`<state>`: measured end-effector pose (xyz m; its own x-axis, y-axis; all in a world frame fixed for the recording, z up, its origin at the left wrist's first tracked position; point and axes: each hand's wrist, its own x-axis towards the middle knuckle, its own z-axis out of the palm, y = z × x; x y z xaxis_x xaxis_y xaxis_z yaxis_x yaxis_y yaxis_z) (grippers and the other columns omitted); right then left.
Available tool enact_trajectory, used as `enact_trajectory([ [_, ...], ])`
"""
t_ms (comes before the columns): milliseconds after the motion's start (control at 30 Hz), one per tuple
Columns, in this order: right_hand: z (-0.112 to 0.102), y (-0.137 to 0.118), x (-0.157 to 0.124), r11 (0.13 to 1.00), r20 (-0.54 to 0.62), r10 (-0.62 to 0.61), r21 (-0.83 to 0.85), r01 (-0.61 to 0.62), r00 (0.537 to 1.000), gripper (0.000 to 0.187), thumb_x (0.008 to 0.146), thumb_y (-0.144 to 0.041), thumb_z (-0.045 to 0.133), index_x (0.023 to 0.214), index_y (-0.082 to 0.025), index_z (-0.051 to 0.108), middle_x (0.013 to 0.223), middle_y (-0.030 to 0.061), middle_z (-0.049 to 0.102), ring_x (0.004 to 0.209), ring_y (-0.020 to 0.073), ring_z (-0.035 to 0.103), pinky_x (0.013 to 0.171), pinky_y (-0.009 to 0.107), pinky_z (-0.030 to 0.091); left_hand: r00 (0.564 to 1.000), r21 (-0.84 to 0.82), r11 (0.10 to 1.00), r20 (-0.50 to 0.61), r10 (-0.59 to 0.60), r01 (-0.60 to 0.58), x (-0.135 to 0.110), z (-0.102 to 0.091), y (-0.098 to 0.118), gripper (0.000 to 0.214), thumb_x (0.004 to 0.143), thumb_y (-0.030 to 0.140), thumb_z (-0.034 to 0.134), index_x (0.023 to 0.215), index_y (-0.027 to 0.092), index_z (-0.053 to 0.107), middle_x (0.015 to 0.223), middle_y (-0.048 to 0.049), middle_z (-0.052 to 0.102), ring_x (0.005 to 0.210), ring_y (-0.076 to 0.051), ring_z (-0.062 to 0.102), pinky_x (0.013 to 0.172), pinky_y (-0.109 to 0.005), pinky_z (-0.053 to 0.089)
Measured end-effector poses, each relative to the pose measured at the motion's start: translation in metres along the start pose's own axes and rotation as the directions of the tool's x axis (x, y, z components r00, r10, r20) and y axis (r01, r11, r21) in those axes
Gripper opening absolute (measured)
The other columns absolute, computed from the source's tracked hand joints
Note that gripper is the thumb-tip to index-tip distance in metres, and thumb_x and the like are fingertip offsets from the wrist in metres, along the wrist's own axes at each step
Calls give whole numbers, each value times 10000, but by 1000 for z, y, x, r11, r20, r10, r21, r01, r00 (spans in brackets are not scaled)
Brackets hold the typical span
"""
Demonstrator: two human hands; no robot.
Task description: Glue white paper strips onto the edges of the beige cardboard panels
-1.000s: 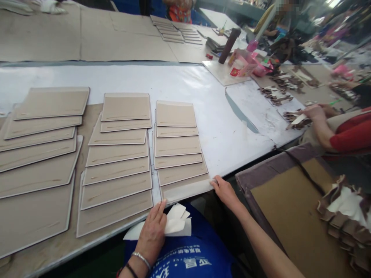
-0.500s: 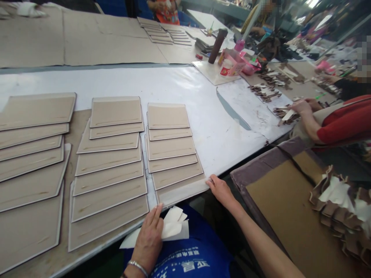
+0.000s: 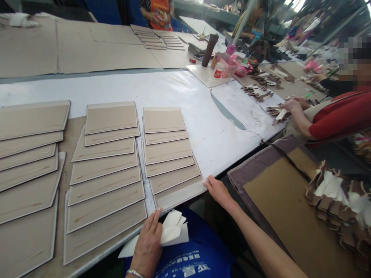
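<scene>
Only one angle here, the head view looking down over the table (image 3: pixel 185 92).

Three columns of tan boards are laid out on it, overlapped like roof shingles: a left column (image 3: pixel 29 154), a middle column (image 3: pixel 106 170) and a right column (image 3: pixel 166 150). The right one runs down to the table's near edge. Its nearest board (image 3: pixel 179 195) has a pale band along the front, which the others don't seem to show.

The hands are well apart. The right hand (image 3: pixel 216 189) is opened out with its fingertips on the right corner of that nearest board, right at the table edge. The left hand (image 3: pixel 148 241) is down off the edge over a blue apron (image 3: pixel 191 258), closed around a small bunch of white slips (image 3: pixel 172 231). The thumb is hidden, so I can't say how tight the hold is.

How far along? Going by the layout, I'd say all three columns are set down and lined up, only the last board is being handled, and there's a handful of slips not yet put anywhere.

Off to the right, a co-worker's red sleeve (image 3: pixel 339 116) and hand (image 3: pixel 291 105) are busy over small brown pieces. Closer in, a brown tray (image 3: pixel 278 193) holds a ruffled pile (image 3: pixel 336 197). Further up the table are a pink tub (image 3: pixel 224 63) and a dark bottle (image 3: pixel 209 45).
</scene>
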<state>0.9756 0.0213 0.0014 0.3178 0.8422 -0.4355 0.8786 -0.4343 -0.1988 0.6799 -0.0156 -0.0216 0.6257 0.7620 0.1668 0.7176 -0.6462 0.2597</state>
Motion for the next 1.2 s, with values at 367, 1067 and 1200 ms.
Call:
enact_trajectory([
  [367, -1, 3, 0, 997, -19, 13, 83, -11, 1000, 156, 848, -325, 492, 744, -210, 488, 666, 8, 565, 641, 142, 509, 543, 227, 232, 999, 6, 999, 24, 48, -49, -2, 0, -7, 354, 651, -73, 321, 757, 151, 575, 1227, -151, 541, 1142, -268, 490, 918, -401, 481],
  [1067, -2, -1, -3, 995, -36, 40, 93, -36, 999, 128, 853, -334, 481, 810, -216, 507, 720, 20, 597, 681, 153, 540, 563, 238, 234, 997, 9, 998, 33, 69, -69, 1, -5, -3, 344, 597, -114, 335, 705, 141, 539, 1222, -176, 524, 1150, -294, 467, 926, -438, 470],
  [1200, -1, 0, -3, 995, -29, 37, 93, -34, 999, 126, 857, -332, 474, 821, -217, 510, 735, 24, 606, 699, 158, 548, 572, 239, 241, 994, 17, 996, 71, 83, -84, -2, -2, -7, 340, 617, -100, 349, 742, 144, 549, 1261, -169, 498, 1181, -292, 443, 949, -432, 451],
])
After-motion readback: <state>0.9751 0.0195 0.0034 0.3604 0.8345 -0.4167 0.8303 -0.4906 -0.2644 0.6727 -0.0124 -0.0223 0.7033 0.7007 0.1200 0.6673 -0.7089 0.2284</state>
